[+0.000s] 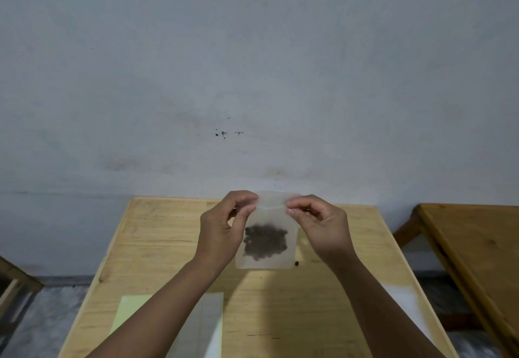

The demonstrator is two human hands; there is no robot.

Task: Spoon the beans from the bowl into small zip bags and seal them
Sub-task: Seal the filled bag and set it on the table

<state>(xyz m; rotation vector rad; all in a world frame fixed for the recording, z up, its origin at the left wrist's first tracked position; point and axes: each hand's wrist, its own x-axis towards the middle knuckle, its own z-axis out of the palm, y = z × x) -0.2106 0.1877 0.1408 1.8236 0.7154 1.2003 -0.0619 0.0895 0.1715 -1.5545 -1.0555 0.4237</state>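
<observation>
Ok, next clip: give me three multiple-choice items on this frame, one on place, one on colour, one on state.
1. Where is the zip bag?
A. Flat on the table
B. Held up above the table
C. On the floor

2. What colour are the beans in it?
A. Dark brown
B. White
C. Green

3. How are the hands on the bag?
A. Both pinch its top edge
B. Only one touches it
C. Both lie flat under it

Answers:
1 B: the bag hangs upright between the hands, clear of the wood.
2 A: a dark brown cluster shows through the translucent plastic.
3 A: the left hand and right hand each pinch a top corner.
</observation>
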